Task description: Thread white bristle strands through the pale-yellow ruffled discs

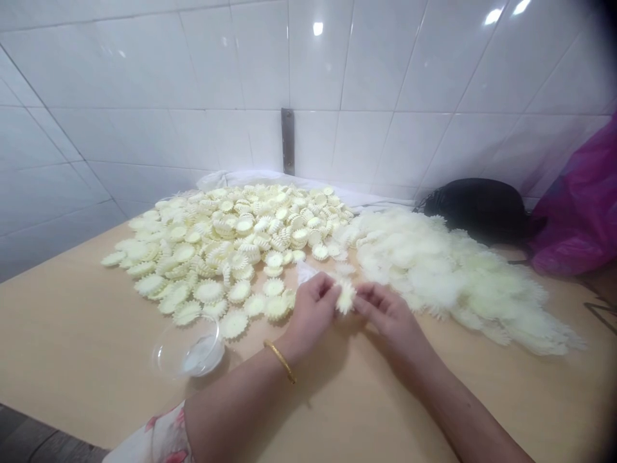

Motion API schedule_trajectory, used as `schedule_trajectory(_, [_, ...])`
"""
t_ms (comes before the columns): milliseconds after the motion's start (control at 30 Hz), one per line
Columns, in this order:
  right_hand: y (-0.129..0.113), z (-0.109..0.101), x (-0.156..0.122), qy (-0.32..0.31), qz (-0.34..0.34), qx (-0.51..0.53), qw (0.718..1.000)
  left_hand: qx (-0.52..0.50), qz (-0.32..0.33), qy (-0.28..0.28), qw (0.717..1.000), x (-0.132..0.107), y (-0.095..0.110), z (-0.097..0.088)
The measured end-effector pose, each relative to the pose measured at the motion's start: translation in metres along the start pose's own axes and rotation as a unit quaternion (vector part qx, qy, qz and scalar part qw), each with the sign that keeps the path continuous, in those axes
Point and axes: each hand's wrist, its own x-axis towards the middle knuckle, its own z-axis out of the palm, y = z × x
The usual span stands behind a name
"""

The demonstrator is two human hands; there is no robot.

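Observation:
Between my two hands is a small pale-yellow flower-shaped piece with a jagged, petal-like edge. My left hand, below a gold bangle, pinches its left side with thumb and fingers. On the other side, my right hand grips the piece's right edge with its fingertips. Beyond my left hand spreads a heap of pale-yellow scalloped cups. To the right of my hands lies a pile of flat, thin flower-shaped sheets. A bit of white material shows just behind my left hand.
A clear round bowl with something whitish in it sits at the left front of the wooden table. At the back right are a black rounded object and a magenta plastic bag. A tiled wall rises behind.

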Motion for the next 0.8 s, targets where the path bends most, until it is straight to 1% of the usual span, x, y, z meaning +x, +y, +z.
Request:
schedule_trajectory(33, [0.000, -0.002, 0.000, -0.014, 0.014, 0.035, 0.999, -0.012, 0.000, -0.003, 1.000, 0.000, 0.000, -0.001])
schedule_trajectory(67, [0.000, -0.003, 0.000, -0.015, 0.014, 0.046, 0.999, -0.021, -0.001, -0.008, 1.000, 0.000, 0.001, -0.001])
schedule_trajectory(100, [0.000, -0.004, 0.000, 0.001, 0.000, 0.032, 0.999, -0.033, -0.007, -0.007, 0.999, 0.000, 0.002, -0.001])
schedule_trajectory(133, [-0.001, -0.005, -0.001, 0.029, -0.029, -0.003, 0.999, -0.049, -0.021, 0.000, 0.999, -0.001, 0.004, 0.000])
schedule_trajectory(167, [-0.001, -0.005, -0.002, 0.058, -0.073, -0.050, 0.994, -0.069, -0.042, 0.012, 0.997, -0.001, 0.006, 0.001])
schedule_trajectory(200, [-0.002, -0.004, -0.003, 0.085, -0.127, -0.108, 0.982, -0.092, -0.069, 0.023, 0.993, -0.002, 0.008, 0.002])
schedule_trajectory(233, [-0.003, -0.004, -0.004, 0.105, -0.184, -0.169, 0.962, -0.124, -0.101, 0.028, 0.987, -0.003, 0.010, 0.002])
schedule_trajectory(267, [-0.003, -0.003, -0.004, 0.113, -0.237, -0.228, 0.938, -0.164, -0.130, 0.022, 0.978, -0.003, 0.012, 0.003])
schedule_trajectory(333, [-0.003, -0.001, -0.005, 0.090, -0.311, -0.312, 0.893, -0.252, -0.161, -0.018, 0.954, -0.003, 0.014, 0.005])
schedule_trajectory(367, [-0.002, 0.000, -0.005, 0.068, -0.327, -0.332, 0.882, -0.289, -0.165, -0.035, 0.942, -0.003, 0.014, 0.006])
schedule_trajectory(400, [-0.002, 0.001, -0.006, 0.047, -0.333, -0.334, 0.881, -0.314, -0.167, -0.041, 0.934, -0.003, 0.014, 0.006])
schedule_trajectory(433, [-0.003, 0.001, -0.006, 0.034, -0.329, -0.318, 0.888, -0.324, -0.171, -0.036, 0.930, -0.003, 0.014, 0.007])
schedule_trajectory(467, [-0.003, 0.001, -0.006, 0.034, -0.316, -0.291, 0.902, -0.321, -0.180, -0.024, 0.930, -0.003, 0.014, 0.007])
schedule_trajectory(500, [-0.003, 0.000, -0.007, 0.046, -0.293, -0.258, 0.919, -0.311, -0.193, -0.012, 0.930, -0.003, 0.014, 0.007])
schedule_trajectory(533, [-0.004, 0.000, -0.007, 0.067, -0.260, -0.224, 0.937, -0.300, -0.203, -0.002, 0.932, -0.003, 0.015, 0.007])
schedule_trajectory(600, [-0.005, -0.003, -0.007, 0.109, -0.176, -0.166, 0.964, -0.281, -0.205, -0.002, 0.938, -0.004, 0.016, 0.007])
schedule_trajectory(633, [-0.005, -0.004, -0.007, 0.118, -0.132, -0.145, 0.973, -0.271, -0.199, -0.006, 0.942, -0.004, 0.016, 0.007])
schedule_trajectory(700, [-0.006, -0.005, -0.006, 0.113, -0.063, -0.113, 0.985, -0.245, -0.180, -0.018, 0.953, -0.006, 0.016, 0.007])
schedule_trajectory(733, [-0.006, -0.006, -0.005, 0.106, -0.042, -0.101, 0.988, -0.227, -0.166, -0.027, 0.959, -0.006, 0.015, 0.006])
schedule_trajectory(800, [-0.006, -0.005, -0.004, 0.101, -0.027, -0.081, 0.991, -0.185, -0.130, -0.046, 0.973, -0.007, 0.013, 0.005])
